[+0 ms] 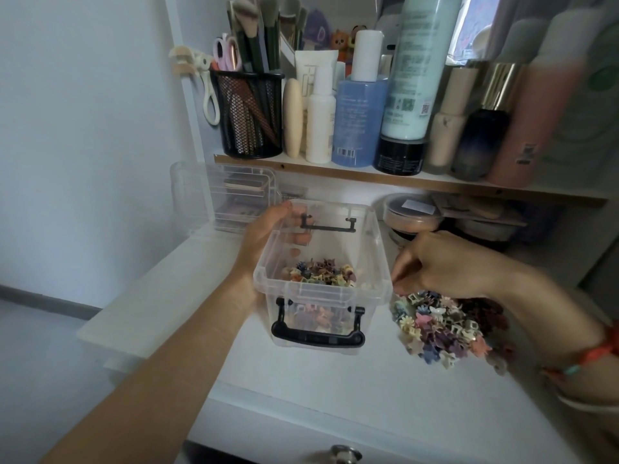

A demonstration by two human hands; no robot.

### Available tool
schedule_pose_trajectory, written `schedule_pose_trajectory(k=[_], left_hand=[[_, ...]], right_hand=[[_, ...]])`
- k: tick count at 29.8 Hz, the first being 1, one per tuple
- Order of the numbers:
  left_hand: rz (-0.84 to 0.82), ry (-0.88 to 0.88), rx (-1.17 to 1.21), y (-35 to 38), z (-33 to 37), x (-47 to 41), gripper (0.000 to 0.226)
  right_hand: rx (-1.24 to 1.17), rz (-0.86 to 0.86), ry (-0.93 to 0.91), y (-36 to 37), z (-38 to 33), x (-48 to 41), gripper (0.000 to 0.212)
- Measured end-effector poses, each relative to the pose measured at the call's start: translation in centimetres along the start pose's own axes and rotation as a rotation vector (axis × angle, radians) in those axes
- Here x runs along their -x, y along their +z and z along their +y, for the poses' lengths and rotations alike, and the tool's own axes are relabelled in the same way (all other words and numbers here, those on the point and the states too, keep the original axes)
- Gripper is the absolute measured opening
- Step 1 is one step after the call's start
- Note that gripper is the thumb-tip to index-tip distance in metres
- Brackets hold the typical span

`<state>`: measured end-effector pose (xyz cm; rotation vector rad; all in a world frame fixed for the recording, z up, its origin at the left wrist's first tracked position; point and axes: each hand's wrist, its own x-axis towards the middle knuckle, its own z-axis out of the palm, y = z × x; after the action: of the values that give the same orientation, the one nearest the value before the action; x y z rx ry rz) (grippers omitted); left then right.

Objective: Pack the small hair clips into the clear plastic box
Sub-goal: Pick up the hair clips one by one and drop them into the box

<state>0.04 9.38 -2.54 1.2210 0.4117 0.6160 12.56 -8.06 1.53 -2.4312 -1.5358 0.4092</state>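
A clear plastic box with black latch handles stands open on the white desk, its bottom covered by several small coloured hair clips. My left hand grips the box's left wall, fingers curled inside over the rim. A pile of small flower-shaped hair clips lies on the desk to the right of the box. My right hand hovers over the pile's far edge, fingertips pinched together right beside the box's right rim; whether a clip sits between them is hidden.
A shelf above carries bottles, a black mesh cup of brushes and scissors. Clear organiser boxes stand behind the box on the left, round compacts behind on the right. A drawer knob is at the bottom edge.
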Motion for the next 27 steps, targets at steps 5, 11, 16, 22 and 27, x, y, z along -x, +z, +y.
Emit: schedule_pose_trajectory(k=[5,11,16,22,27], left_hand=[[-0.006,-0.012,-0.013,-0.1,0.1,0.1,0.025],[-0.012,-0.018,-0.018,-0.2,-0.1,-0.1,0.032],[0.013,-0.006,-0.039,0.0,-0.1,0.2,0.025],[0.002,-0.002,-0.047,0.0,-0.1,0.1,0.039],[-0.004,-0.001,-0.037,0.0,0.0,0.1,0.023]], right_hand=[[-0.385,0.479,-0.136,-0.9,-1.1,-0.1,0.015],[-0.740,0.601,-0.309,-0.1,-3.8,0.1,0.017],[-0.716,0.623,-0.283,0.0,-3.3,-0.1,0.016],[-0.612,0.547,-0.370,0.0,-3.6,0.4,0.026],[-0.400,0.575,-0.212,-1.6,-2.1,0.9,0.022]])
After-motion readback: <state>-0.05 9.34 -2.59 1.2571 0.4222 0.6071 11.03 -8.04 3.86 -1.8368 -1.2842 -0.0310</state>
